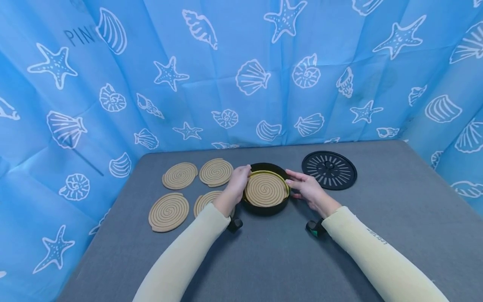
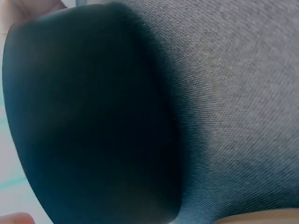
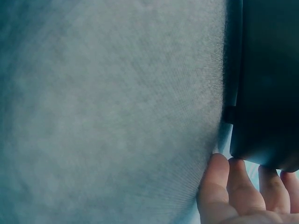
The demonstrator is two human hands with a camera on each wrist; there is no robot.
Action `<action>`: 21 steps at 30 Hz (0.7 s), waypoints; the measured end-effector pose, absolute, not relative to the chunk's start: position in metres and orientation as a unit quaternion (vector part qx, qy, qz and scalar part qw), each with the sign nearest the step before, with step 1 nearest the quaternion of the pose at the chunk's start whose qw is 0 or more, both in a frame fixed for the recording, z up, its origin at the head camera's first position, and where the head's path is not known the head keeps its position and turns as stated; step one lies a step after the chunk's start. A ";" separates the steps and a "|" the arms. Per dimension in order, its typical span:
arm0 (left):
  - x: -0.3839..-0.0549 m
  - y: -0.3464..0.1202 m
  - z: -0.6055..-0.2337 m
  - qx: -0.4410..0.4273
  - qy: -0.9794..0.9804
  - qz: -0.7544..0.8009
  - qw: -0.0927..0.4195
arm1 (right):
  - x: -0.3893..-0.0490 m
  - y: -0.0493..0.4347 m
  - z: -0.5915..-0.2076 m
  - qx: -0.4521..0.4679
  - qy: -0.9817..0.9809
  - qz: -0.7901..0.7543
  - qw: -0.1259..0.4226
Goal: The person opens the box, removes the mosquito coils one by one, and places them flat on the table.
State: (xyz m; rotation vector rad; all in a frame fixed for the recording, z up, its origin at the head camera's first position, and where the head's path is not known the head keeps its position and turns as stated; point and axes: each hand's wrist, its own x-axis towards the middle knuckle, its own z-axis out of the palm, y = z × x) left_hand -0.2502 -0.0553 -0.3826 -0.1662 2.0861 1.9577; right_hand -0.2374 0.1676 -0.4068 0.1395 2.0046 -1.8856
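Note:
A black round mosquito coil holder [image 1: 265, 209] stands mid-table, with a yellow ring [image 1: 268, 171] inside its rim. A beige mosquito coil [image 1: 265, 190] lies within that ring. On the holder's left side, my left hand [image 1: 237, 182] grips the edge; the left wrist view is mostly filled by the dark wall [image 2: 93, 116], with only bits of fingers at its margin. My right hand [image 1: 310, 189] holds the opposite side, thumb near the rim. In the right wrist view its fingertips [image 3: 237, 168] touch the outer wall, while the thumb cannot be told from the fingers.
Several more mosquito coils lie to the left, two behind [image 1: 180, 175] [image 1: 216, 172] and two in front [image 1: 168, 212] [image 1: 205, 200], one partly covered by my left forearm. A slotted black lid [image 1: 329, 170] lies at the right. A blue seashell curtain [image 1: 241, 105] hangs behind the grey table [image 1: 271, 260].

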 end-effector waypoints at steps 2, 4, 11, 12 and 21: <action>-0.250 -0.055 -0.384 -0.058 0.715 0.687 0.121 | -0.237 0.167 -0.407 0.049 0.712 -0.673 0.193; -0.250 -0.055 -0.386 -0.058 0.706 0.699 0.103 | -0.237 0.168 -0.407 0.048 0.711 -0.674 0.194; -0.253 -0.055 -0.391 -0.065 0.661 0.745 0.055 | -0.237 0.167 -0.405 0.040 0.716 -0.670 0.192; -0.254 -0.056 -0.391 -0.066 0.657 0.749 0.055 | -0.237 0.167 -0.405 0.039 0.716 -0.670 0.191; -0.262 -0.063 -0.385 -0.084 0.683 0.708 0.157 | -0.236 0.166 -0.405 0.043 0.721 -0.665 0.190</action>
